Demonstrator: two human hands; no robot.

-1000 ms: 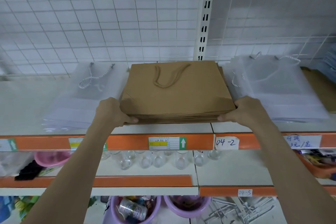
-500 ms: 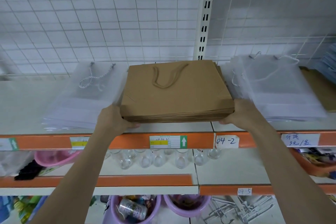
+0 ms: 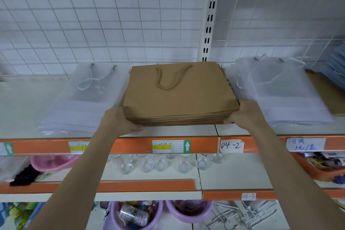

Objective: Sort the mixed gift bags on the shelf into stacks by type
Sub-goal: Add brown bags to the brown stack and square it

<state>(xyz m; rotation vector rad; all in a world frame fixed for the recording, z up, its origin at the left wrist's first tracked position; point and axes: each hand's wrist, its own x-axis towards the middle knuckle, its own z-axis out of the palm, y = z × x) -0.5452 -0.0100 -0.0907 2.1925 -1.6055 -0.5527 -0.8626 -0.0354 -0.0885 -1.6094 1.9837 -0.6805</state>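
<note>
A stack of flat brown paper gift bags (image 3: 179,95) with rope handles lies in the middle of the top shelf (image 3: 22,102). My left hand (image 3: 117,122) grips the stack's front left corner and my right hand (image 3: 244,112) grips its front right corner. A stack of frosted translucent bags (image 3: 84,102) with twisted cord handles lies to the left. Another stack of frosted bags (image 3: 280,95) lies to the right. A brown bag (image 3: 326,91) shows partly under that right stack.
A white wire grid (image 3: 93,15) backs the shelf, with a slotted upright post (image 3: 209,15). Orange shelf edges carry price labels (image 3: 170,146). Lower shelves hold several glass cups (image 3: 160,162), a pink basin (image 3: 52,162), purple tubs (image 3: 188,211) and an orange tray (image 3: 321,170).
Both hands have pushed the brown stack a little farther back on the shelf, keeping hold of its front corners. The frosted stacks have not moved.
</note>
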